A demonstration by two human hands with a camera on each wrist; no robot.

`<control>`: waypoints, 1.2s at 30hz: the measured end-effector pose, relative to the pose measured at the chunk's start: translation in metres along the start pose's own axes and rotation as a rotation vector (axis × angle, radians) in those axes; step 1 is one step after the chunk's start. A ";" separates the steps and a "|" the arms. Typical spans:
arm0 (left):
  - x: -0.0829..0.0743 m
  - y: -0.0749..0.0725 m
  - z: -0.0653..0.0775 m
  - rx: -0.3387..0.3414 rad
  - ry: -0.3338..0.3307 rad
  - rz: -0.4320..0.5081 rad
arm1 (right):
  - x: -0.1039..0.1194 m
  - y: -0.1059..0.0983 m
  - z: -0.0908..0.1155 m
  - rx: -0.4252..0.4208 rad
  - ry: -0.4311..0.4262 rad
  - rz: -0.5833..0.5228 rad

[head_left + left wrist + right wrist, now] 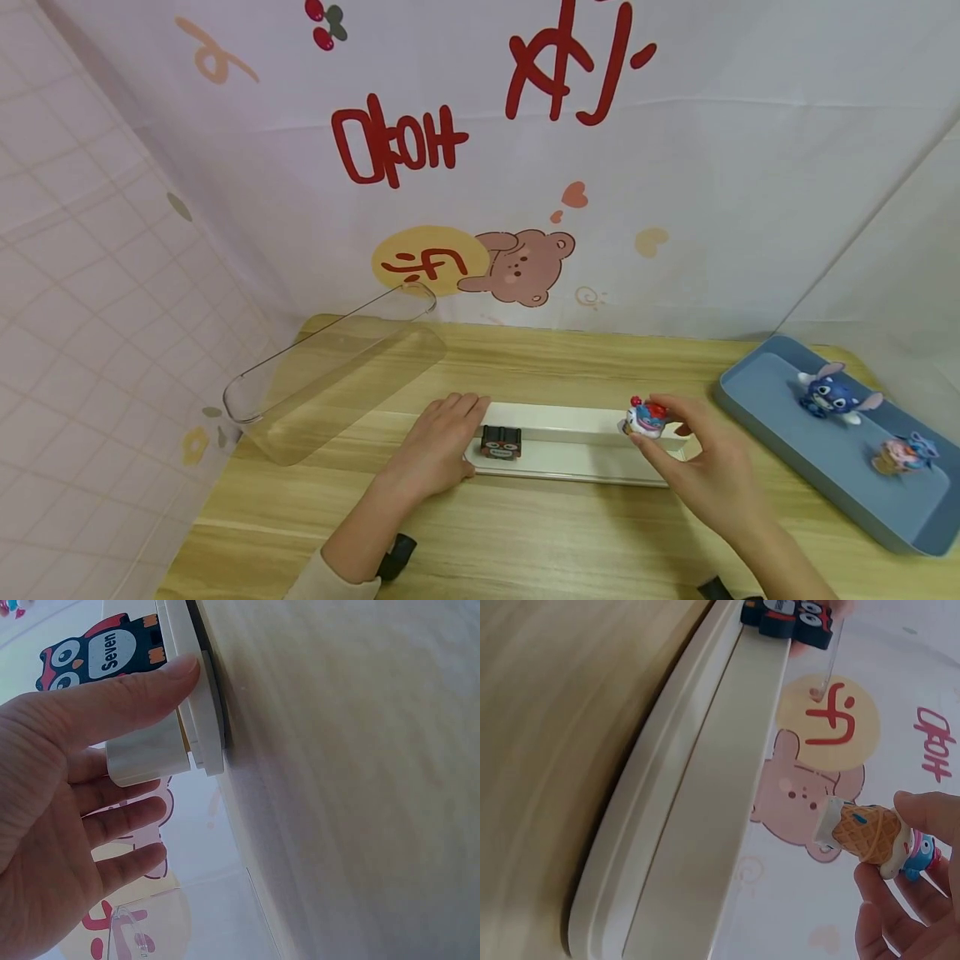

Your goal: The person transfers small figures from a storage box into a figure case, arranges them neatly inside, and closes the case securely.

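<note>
My left hand [442, 442] grips the left end of a long white stepped display base [577, 462]. In the left wrist view the thumb presses its front edge and the other fingers lie behind it. Beside that hand, on the base's lower step, stands a dark owl figure [101, 651] with "Seven" on its belly. My right hand [708, 462] pinches a small ice-cream-cone figurine [870, 832] between thumb and fingers, over the right part of the base. The figurine has a waffle cone, white cream and a blue and red top; its base is clear of the step in the right wrist view.
A blue-grey tray [825, 479] stands at the right with a blue big-eared figurine [831, 396] and another cone figurine [903, 454] in it. On the left, a clear plastic cover [337, 387] lies on the wooden table [525, 542]. A printed cloth [712, 208] hangs behind.
</note>
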State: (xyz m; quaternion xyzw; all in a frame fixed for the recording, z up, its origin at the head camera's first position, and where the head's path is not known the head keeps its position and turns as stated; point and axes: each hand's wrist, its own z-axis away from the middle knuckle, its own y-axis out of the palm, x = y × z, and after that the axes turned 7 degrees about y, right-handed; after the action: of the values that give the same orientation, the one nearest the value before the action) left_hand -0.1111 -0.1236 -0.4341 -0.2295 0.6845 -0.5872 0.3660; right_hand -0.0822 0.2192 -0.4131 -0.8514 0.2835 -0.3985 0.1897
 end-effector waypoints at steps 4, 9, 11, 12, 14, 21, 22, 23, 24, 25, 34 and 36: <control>0.000 0.000 0.000 -0.004 0.003 0.001 | 0.003 0.008 0.001 0.026 -0.010 -0.010; 0.000 0.001 0.000 -0.008 0.006 -0.001 | 0.009 0.016 0.000 0.052 -0.027 -0.017; 0.000 0.001 0.000 -0.009 0.007 -0.002 | 0.012 0.019 0.000 0.061 -0.032 -0.021; 0.000 0.001 0.000 -0.010 0.008 -0.003 | 0.013 0.020 0.000 0.068 -0.035 -0.022; 0.000 0.001 0.000 -0.009 0.007 -0.004 | 0.015 0.023 0.000 0.086 -0.040 -0.018; 0.001 0.001 0.000 -0.004 0.005 -0.006 | 0.019 0.033 0.000 0.150 -0.024 -0.016; 0.001 0.001 0.000 -0.003 0.004 -0.007 | 0.019 0.034 0.000 0.158 -0.017 -0.015; 0.000 0.001 0.000 -0.002 0.004 -0.008 | 0.019 0.035 0.000 0.166 -0.011 -0.016; 0.000 0.001 0.000 -0.002 0.004 -0.009 | 0.019 0.037 0.001 0.171 -0.006 -0.011; 0.000 0.001 0.000 -0.003 0.004 -0.009 | 0.020 0.038 0.001 0.174 0.000 -0.005; 0.001 0.001 0.000 -0.009 0.006 0.002 | 0.020 0.049 0.001 0.197 0.009 0.003; 0.001 0.002 0.000 -0.009 0.004 0.005 | 0.020 0.052 0.001 0.203 0.004 -0.004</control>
State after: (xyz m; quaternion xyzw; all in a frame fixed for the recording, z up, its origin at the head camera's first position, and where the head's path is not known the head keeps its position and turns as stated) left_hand -0.1117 -0.1236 -0.4358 -0.2283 0.6886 -0.5835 0.3650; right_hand -0.0881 0.1671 -0.4313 -0.8276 0.2401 -0.4271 0.2737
